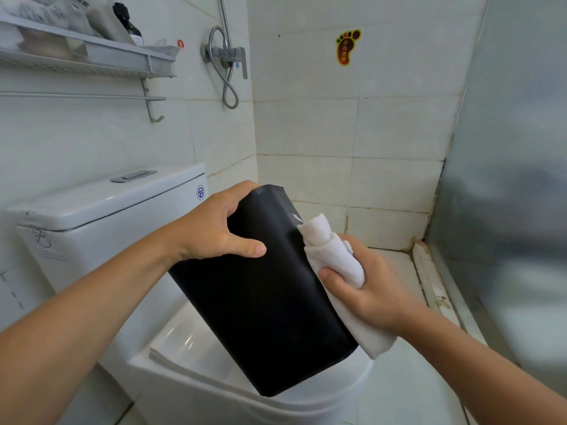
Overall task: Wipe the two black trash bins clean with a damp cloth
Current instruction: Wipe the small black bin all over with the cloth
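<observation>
— How are your arms set?
— Both reach forward. My left hand (211,228) comes in from the left and grips the upper end of the black trash bin (270,299), fingers curled over its far edge, thumb flat on the near face. The bin is tilted, its lower end resting on the toilet (171,357) below my hands.
— And the right?
— My right hand (365,289) holds a bunched white cloth (334,256), fingers wrapped round it, pressing it against the bin's right edge.
— Any writing?
— A foot-shaped sticker (346,47) on the wall above my right hand carries Chinese characters; a round blue logo (200,192) marks the cistern just beyond my left hand.
</observation>
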The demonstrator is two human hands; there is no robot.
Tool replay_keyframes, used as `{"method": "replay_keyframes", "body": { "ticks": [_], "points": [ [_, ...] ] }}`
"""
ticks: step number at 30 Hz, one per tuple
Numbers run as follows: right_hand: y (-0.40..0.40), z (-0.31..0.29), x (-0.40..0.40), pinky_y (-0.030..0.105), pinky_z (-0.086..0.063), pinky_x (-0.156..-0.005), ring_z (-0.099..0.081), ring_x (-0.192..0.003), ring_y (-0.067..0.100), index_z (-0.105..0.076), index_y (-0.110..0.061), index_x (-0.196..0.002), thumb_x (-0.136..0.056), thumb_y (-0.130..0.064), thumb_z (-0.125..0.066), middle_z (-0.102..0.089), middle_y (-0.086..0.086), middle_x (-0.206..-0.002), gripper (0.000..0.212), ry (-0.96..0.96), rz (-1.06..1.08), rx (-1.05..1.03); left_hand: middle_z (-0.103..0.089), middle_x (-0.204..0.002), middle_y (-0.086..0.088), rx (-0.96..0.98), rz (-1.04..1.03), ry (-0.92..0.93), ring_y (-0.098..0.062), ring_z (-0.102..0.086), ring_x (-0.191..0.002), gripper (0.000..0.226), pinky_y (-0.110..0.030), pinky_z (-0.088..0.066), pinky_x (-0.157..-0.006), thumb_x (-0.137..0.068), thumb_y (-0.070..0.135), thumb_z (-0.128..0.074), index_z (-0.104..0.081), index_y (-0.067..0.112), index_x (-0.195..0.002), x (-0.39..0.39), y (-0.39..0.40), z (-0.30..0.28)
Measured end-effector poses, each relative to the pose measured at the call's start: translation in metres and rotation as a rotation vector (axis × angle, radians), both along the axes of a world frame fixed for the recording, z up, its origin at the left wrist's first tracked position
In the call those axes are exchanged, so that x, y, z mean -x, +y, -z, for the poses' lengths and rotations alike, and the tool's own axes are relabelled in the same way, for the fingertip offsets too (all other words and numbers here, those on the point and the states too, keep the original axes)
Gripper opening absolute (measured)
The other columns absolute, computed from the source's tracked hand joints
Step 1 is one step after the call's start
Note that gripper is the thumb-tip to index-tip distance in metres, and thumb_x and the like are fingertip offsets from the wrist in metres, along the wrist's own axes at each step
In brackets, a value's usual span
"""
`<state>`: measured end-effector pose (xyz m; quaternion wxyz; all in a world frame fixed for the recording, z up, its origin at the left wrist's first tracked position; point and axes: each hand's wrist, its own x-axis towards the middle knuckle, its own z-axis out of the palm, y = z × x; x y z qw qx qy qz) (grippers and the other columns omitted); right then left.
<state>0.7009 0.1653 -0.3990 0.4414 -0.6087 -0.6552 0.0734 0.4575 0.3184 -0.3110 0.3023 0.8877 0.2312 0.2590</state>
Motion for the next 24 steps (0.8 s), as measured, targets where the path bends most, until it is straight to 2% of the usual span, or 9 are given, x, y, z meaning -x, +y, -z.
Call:
{"method": "replay_keyframes", "body": {
  "ticks": [3, 6, 10, 13, 15, 17, 19, 21, 24],
  "points": [
    [0.016, -0.025, 0.013, 0.045, -0.057, -0.075, -0.066, -0.080, 0.009, -0.058, -0.045, -0.111, -0.091, -0.048, -0.065, -0.068, -0.016, -0.090, 0.022, 0.053, -0.004, -0.081, -0.069, -0.122, 0.019, -0.012, 0.027, 0.011, -0.001, -0.063, -0.121, 0.071, -0.009, -0.048, -0.096, -0.077, 0.004, -0.091, -0.056, 0.030, -0.133, -0.004, -0.008, -0.001],
    [0.030, -0.053, 0.023, 0.043, -0.055, -0.071, -0.064, -0.076, 0.011, -0.057, -0.035, -0.102, -0.094, -0.045, -0.065, -0.066, -0.010, -0.084, 0.015, 0.080, 0.015, -0.159, -0.064, -0.130, 0.031, -0.059, 0.061, 0.028, 0.010, -0.057, -0.126, 0.080, -0.001, -0.040, -0.097, -0.078, 0.007, -0.091, -0.050, 0.042, -0.136, -0.013, -0.017, -0.002],
    [0.035, -0.061, 0.027, 0.041, -0.051, -0.068, -0.060, -0.069, 0.015, -0.055, -0.027, -0.094, -0.095, -0.037, -0.068, -0.063, -0.002, -0.079, 0.016, 0.102, 0.043, -0.182, -0.059, -0.132, 0.040, -0.073, 0.064, 0.035, 0.015, -0.053, -0.128, 0.084, 0.001, -0.037, -0.098, -0.078, 0.009, -0.091, -0.046, 0.050, -0.136, -0.015, -0.019, -0.003],
    [0.027, -0.043, 0.018, 0.043, -0.054, -0.068, -0.062, -0.072, 0.015, -0.057, -0.034, -0.097, -0.093, -0.038, -0.068, -0.064, -0.005, -0.081, 0.013, 0.101, 0.018, -0.161, -0.063, -0.129, 0.032, -0.064, 0.060, 0.036, 0.010, -0.058, -0.124, 0.079, -0.002, -0.042, -0.096, -0.077, 0.006, -0.091, -0.052, 0.043, -0.134, -0.015, -0.015, -0.004],
    [0.014, -0.019, 0.007, 0.042, -0.056, -0.069, -0.064, -0.075, 0.013, -0.057, -0.040, -0.098, -0.091, -0.040, -0.067, -0.066, -0.011, -0.084, 0.012, 0.086, 0.012, -0.092, -0.068, -0.122, 0.021, -0.044, 0.036, 0.023, 0.000, -0.064, -0.118, 0.071, -0.013, -0.050, -0.096, -0.076, 0.006, -0.092, -0.057, 0.033, -0.131, -0.011, -0.008, -0.003],
    [0.000, 0.003, -0.002, 0.047, -0.058, -0.073, -0.066, -0.078, 0.013, -0.059, -0.040, -0.102, -0.093, -0.042, -0.067, -0.068, -0.012, -0.087, 0.013, 0.072, 0.019, 0.002, -0.071, -0.118, 0.015, -0.026, 0.007, 0.007, -0.006, -0.066, -0.116, 0.068, -0.022, -0.053, -0.098, -0.074, 0.012, -0.095, -0.059, 0.028, -0.129, -0.007, -0.001, -0.002],
    [-0.007, 0.014, -0.009, 0.048, -0.058, -0.073, -0.066, -0.079, 0.014, -0.060, -0.038, -0.106, -0.092, -0.045, -0.066, -0.069, -0.011, -0.088, 0.017, 0.076, 0.022, 0.040, -0.071, -0.119, 0.013, -0.013, 0.003, -0.008, -0.007, -0.066, -0.117, 0.069, -0.021, -0.053, -0.099, -0.072, 0.013, -0.096, -0.059, 0.027, -0.130, -0.005, 0.002, -0.001],
    [-0.008, 0.013, -0.010, 0.046, -0.058, -0.072, -0.066, -0.078, 0.014, -0.060, -0.039, -0.104, -0.090, -0.047, -0.065, -0.069, -0.012, -0.086, 0.016, 0.075, 0.018, 0.031, -0.071, -0.120, 0.012, -0.002, 0.015, -0.017, -0.006, -0.065, -0.118, 0.069, -0.016, -0.051, -0.097, -0.074, 0.004, -0.094, -0.059, 0.024, -0.131, -0.005, 0.003, 0.000],
    [0.003, 0.001, -0.003, 0.049, -0.056, -0.074, -0.065, -0.076, 0.015, -0.061, -0.035, -0.102, -0.093, -0.045, -0.066, -0.068, -0.008, -0.084, 0.015, 0.071, 0.014, 0.015, -0.071, -0.123, 0.011, -0.003, 0.015, -0.031, -0.006, -0.064, -0.120, 0.069, -0.012, -0.048, -0.097, -0.075, 0.001, -0.092, -0.059, 0.023, -0.131, -0.002, 0.002, 0.000]
  ]
}}
